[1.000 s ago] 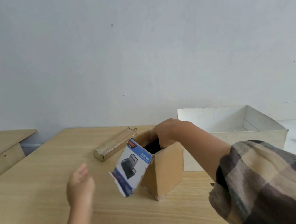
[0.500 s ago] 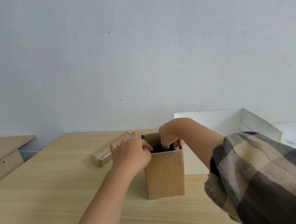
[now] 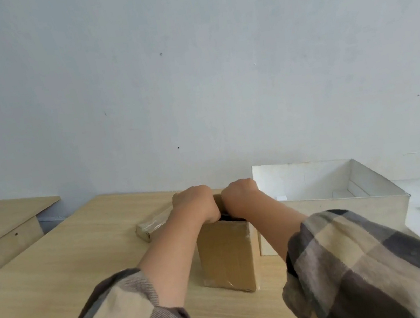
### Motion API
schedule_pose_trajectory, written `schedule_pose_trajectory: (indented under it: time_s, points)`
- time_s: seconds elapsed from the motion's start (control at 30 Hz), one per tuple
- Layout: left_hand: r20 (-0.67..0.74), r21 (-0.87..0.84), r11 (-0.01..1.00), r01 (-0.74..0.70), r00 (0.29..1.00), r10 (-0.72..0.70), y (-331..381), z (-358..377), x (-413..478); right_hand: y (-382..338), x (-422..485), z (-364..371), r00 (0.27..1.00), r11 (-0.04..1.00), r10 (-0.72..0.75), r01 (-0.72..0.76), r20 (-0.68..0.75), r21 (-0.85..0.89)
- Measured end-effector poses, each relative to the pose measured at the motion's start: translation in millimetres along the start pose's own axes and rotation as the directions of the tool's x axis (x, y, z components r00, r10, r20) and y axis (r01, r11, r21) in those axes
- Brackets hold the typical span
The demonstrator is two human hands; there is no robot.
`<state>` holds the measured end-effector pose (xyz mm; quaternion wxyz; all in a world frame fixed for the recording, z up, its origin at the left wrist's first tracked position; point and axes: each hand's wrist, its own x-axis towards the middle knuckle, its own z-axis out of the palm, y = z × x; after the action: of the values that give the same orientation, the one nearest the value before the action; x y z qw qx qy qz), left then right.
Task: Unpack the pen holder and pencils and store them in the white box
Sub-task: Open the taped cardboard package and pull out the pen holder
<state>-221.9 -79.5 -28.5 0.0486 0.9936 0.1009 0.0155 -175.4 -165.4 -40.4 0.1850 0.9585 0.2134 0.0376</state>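
Observation:
A brown cardboard box (image 3: 226, 257) stands upright on the wooden table (image 3: 64, 265), its top open. My left hand (image 3: 195, 204) curls over the box's top left rim. My right hand (image 3: 240, 195) sits beside it, with its fingers dipped into the opening and hidden. A dark object (image 3: 232, 218), only a sliver of it showing, lies inside under both hands. The white box (image 3: 331, 213) stands open just right of the cardboard box. A long narrow carton in clear wrap (image 3: 149, 226) lies behind my left forearm.
A second wooden table (image 3: 2, 217) stands lower at the far left, with a gap between the two tables. A plain grey wall rises close behind the table's back edge. My plaid sleeves fill the foreground.
The cardboard box went from tilted to upright and its printed flap is out of sight. My left hand rose from the table to the box's top, beside my right hand.

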Motion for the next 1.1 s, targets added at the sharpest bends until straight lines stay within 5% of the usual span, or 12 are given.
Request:
schedule_pose_trajectory:
  time_s: [0.27, 0.5, 0.7, 0.97, 1.1]
  points:
    - [0.005, -0.146, 0.987, -0.073, 0.997, 0.074, -4, -2, 6, 19, -9, -1, 0.998, 0.961, 0.051, -0.043, -0.022, 0.273]
    - [0.112, -0.123, 0.987, -0.107, 0.986, 0.121, -12, -6, 3, 8, -16, -6, 0.987, 0.991, -0.013, 0.034, -0.161, 0.131]
    - [0.134, -0.154, 0.977, -0.146, 0.977, 0.167, -16, -9, 2, 11, -16, -6, 0.998, 0.972, -0.016, 0.029, -0.061, 0.233]
    - [0.108, -0.146, 0.976, -0.162, 0.978, 0.179, -16, 0, 1, 1, -8, -1, 0.996, 0.999, -0.034, 0.032, -0.086, -0.022]
    - [0.113, -0.072, 0.974, -0.216, 0.968, 0.223, -13, 1, -3, 1, -1, -1, 0.998, 0.998, -0.029, 0.032, -0.054, 0.057]
